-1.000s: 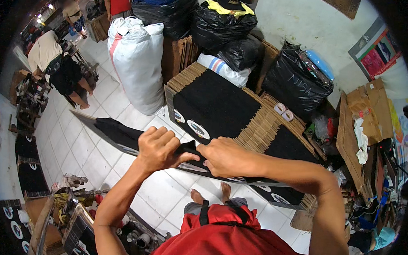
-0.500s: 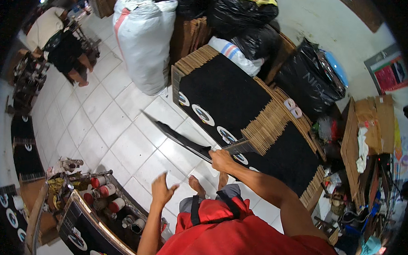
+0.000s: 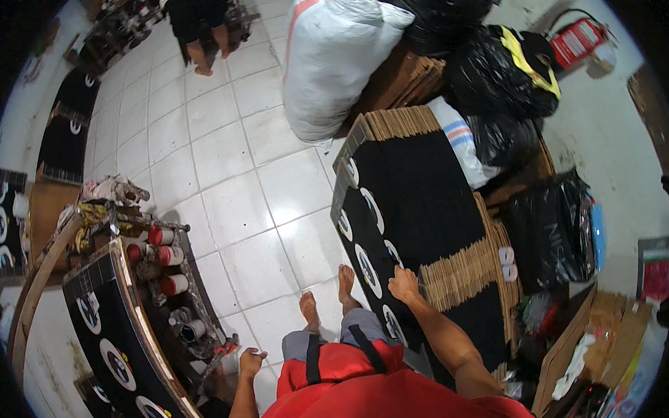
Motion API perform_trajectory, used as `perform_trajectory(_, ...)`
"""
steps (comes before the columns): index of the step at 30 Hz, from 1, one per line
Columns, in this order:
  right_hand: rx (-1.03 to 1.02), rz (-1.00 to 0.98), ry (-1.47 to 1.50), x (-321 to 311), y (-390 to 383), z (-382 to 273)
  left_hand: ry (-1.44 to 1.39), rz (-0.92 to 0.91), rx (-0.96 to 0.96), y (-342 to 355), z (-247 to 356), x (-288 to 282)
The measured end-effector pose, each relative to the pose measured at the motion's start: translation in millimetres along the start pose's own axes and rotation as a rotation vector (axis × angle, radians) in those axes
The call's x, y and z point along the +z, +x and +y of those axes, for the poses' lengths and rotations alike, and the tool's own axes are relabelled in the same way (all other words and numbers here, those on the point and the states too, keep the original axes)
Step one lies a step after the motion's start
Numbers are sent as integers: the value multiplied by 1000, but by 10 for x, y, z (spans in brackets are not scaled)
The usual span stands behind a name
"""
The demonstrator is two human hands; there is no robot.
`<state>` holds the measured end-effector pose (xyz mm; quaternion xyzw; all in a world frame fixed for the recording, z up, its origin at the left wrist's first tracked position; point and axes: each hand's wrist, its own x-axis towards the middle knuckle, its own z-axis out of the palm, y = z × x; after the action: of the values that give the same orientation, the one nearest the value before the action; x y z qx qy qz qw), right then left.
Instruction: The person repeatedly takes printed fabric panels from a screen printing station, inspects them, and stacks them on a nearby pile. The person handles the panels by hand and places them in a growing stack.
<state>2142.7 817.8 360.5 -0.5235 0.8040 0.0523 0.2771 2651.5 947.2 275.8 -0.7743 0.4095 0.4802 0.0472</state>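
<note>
My right hand [image 3: 404, 285] is closed on the edge of a flat board covered in black fabric [image 3: 365, 270], printed with white round patches. This board leans along the near side of a row of stacked boards with black fabric [image 3: 408, 184]; their brown edges line up like slats. Over the floor at lower left, my left hand [image 3: 251, 363] is loosely curled with its thumb out and nothing in it. Left of that hand stands a rack [image 3: 191, 277] with red-and-white pots [image 3: 173, 284]. Another black printed board [image 3: 118, 364] rests tilted beside it.
White tiled floor [image 3: 221, 203] runs between the rack and the boards. Beyond stand a tall white sack [image 3: 331, 65] and black bags [image 3: 500, 81]. A fire extinguisher [image 3: 578, 44] hangs on the wall. At far left another person [image 3: 197, 20] stands by equipment. Cardboard [image 3: 600, 329] lies at right.
The board in my right hand has swung from sticking out over the floor to lying along the row of boards. My left hand has dropped and curled. The view has turned left.
</note>
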Motion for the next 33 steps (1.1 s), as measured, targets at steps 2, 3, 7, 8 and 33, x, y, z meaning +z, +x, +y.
perform_trajectory(2,9,-1,-4,0,205,59,-136,50,-53,-97,62,141)
perform_trajectory(3,16,2,-14,2,320,82,-193,67,-98,-122,117,202)
perform_trajectory(7,28,-3,-29,28,829,139,-466,71,-158,-360,295,566)
perform_trajectory(8,12,5,-26,39,958,139,-514,83,-184,-421,319,663)
perform_trajectory(33,144,89,-30,447,2554,52,-878,173,-356,-732,-237,1054)
